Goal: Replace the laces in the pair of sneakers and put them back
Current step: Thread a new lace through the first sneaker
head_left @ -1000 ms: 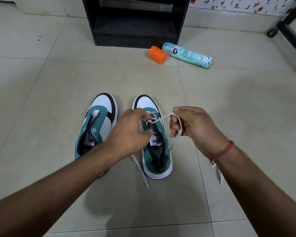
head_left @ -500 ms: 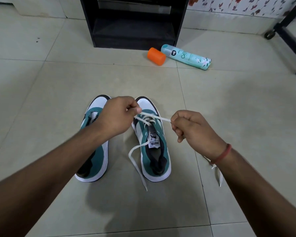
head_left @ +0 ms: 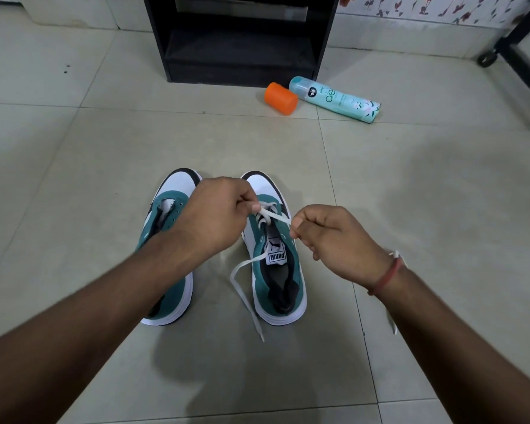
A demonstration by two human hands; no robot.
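Note:
Two green, white and black sneakers stand side by side on the tiled floor, toes pointing away from me. The left sneaker (head_left: 169,215) has bare eyelets and is partly hidden under my left forearm. The right sneaker (head_left: 280,270) has a white lace (head_left: 271,216) threaded through its front eyelets. My left hand (head_left: 211,215) pinches the lace above the sneaker's front. My right hand (head_left: 328,237) grips the same stretch of lace, pulled taut between both hands. One loose end (head_left: 242,289) trails onto the floor between the sneakers; another end shows behind my right wrist.
A black shelf unit (head_left: 242,41) stands against the far wall. In front of it lie an orange cap (head_left: 280,97) and a pale green spray can (head_left: 334,99). A black wheeled frame (head_left: 520,62) is at the far right.
My left hand has risen from over the sneaker's tongue to its toe end, pinching the lace. The lace now runs taut between both hands. The loose end curled out to the left.

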